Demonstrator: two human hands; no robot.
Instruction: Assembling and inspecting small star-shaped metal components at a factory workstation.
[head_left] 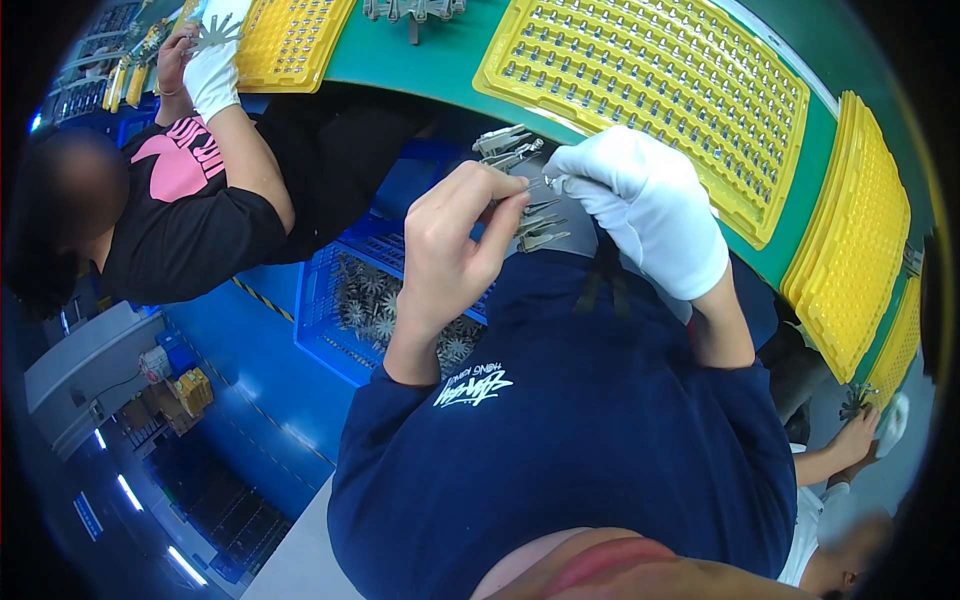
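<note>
My bare left hand [450, 240] is closed, thumb and forefinger pinched together at a thin metal piece too small to name. Facing it, my right hand [640, 205] wears a white glove, and its fingertips are shut on a small shiny metal part [553, 184]. The two pinches nearly meet in front of my body. Just behind and below them is a metal fixture with several radiating arms [540, 222], partly hidden by my left hand. Beyond my hands, a yellow tray [590, 112] holds rows of small metal parts on the green table.
More yellow trays [850, 240] are stacked at the right. A blue crate [325, 345] with several star-shaped metal fixtures [375, 310] stands at my left. One co-worker [215, 215] sits at the left holding a star-shaped fixture; another's hand [855, 440] shows at the lower right.
</note>
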